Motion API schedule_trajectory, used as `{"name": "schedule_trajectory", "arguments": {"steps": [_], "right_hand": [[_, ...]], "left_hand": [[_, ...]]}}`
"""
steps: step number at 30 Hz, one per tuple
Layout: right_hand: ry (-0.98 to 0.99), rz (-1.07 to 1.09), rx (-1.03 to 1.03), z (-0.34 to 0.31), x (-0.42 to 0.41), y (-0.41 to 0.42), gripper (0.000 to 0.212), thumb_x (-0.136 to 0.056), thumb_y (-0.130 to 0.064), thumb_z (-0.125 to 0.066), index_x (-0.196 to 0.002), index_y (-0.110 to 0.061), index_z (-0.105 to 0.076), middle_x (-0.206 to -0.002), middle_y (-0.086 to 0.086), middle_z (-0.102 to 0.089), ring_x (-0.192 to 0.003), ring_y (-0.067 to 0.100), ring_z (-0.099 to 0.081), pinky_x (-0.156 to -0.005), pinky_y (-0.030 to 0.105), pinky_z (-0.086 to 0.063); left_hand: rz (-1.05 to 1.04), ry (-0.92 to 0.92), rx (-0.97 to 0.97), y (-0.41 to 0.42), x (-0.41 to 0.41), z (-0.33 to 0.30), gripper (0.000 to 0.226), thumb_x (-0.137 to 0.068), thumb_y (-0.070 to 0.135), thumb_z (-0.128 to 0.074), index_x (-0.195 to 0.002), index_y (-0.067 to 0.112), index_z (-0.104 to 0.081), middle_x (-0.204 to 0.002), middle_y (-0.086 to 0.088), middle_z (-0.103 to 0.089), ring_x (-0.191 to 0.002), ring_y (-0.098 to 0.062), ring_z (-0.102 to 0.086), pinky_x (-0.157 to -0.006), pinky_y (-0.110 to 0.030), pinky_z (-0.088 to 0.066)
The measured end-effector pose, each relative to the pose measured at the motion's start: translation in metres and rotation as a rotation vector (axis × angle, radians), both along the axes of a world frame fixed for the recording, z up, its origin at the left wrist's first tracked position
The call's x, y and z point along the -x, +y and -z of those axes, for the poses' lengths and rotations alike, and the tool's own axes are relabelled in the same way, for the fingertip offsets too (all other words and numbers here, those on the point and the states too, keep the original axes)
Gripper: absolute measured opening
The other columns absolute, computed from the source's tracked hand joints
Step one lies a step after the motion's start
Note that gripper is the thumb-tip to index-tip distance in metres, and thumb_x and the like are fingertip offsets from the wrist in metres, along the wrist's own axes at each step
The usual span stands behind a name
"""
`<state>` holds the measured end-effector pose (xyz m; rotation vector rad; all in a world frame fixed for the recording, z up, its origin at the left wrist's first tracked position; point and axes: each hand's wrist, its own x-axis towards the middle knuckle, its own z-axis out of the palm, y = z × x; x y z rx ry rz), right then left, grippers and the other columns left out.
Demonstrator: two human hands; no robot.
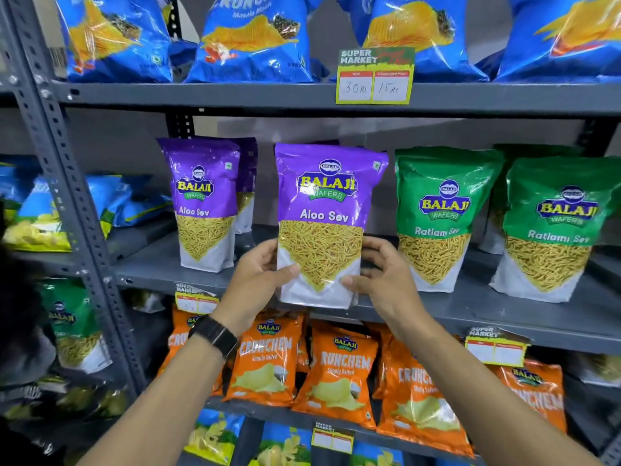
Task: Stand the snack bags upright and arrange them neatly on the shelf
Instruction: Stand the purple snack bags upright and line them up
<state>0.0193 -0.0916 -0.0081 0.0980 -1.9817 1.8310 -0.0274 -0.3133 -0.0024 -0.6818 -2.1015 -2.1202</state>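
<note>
A purple Aloo Sev bag [327, 210] is held upright at the front edge of the middle grey shelf [470, 311]. My left hand [257, 275] grips its lower left side and my right hand [383, 275] grips its lower right side. To its left another purple Aloo Sev bag [205, 203] stands upright, with a third purple bag [248, 183] partly hidden behind it. Two green Ratlami Sev bags [443, 216] [551, 230] stand upright to the right.
Blue Crunchem bags [255, 38] fill the top shelf, with a price tag [374, 77] clipped on its edge. Orange Crunchem bags [339, 371] stand on the shelf below. A perforated grey upright [67, 196] borders the left; the neighbouring rack holds jumbled bags [43, 210].
</note>
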Motion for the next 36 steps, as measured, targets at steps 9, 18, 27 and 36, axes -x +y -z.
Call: {"name": "schedule_trajectory", "arguments": {"steps": [9, 18, 27, 36], "right_hand": [[-0.004, 0.164, -0.099, 0.010, 0.100, -0.019, 0.067, -0.067, 0.017, -0.080, -0.113, -0.026, -0.057, -0.101, -0.010, -0.071, -0.089, 0.007, -0.071, -0.076, 0.027, -0.061], [0.036, 0.251, -0.169, 0.040, 0.098, -0.034, 0.069, -0.073, 0.007, -0.083, -0.127, -0.025, -0.054, -0.111, -0.014, -0.066, -0.103, -0.003, -0.062, -0.082, 0.007, -0.051], [0.222, 0.342, -0.494, 0.034, 0.090, -0.117, 0.026, -0.087, -0.011, -0.074, -0.110, -0.019, -0.067, -0.099, -0.007, -0.065, -0.087, 0.010, -0.060, -0.080, 0.027, -0.055], [-0.199, 0.073, -0.395, 0.029, 0.186, -0.224, 0.108, -0.070, -0.019, -0.089, -0.160, -0.014, -0.029, -0.153, 0.010, -0.052, -0.137, 0.031, -0.054, -0.107, 0.049, -0.050]], "left_hand": [[-0.122, -0.043, 0.047, 0.016, 0.096, 0.016, 0.052, -0.086, -0.021, -0.062, -0.110, 0.026, -0.064, -0.107, 0.012, -0.073, -0.094, 0.004, -0.070, -0.088, -0.024, -0.053], [-0.058, -0.066, 0.120, -0.002, 0.116, 0.041, 0.066, -0.086, -0.017, -0.068, -0.145, 0.004, -0.046, -0.126, -0.009, -0.065, -0.122, -0.028, -0.064, -0.091, -0.020, -0.057], [-0.612, 0.109, 0.033, -0.129, 0.126, 0.034, 0.031, -0.090, 0.001, -0.065, -0.112, 0.023, -0.068, -0.104, -0.005, -0.072, -0.097, -0.021, -0.068, -0.098, -0.042, -0.056], [-0.267, -0.205, 0.047, -0.195, 0.193, 0.032, 0.087, -0.096, 0.007, -0.068, -0.165, 0.016, -0.016, -0.168, -0.021, -0.027, -0.156, -0.031, -0.031, -0.109, -0.034, -0.035]]}}
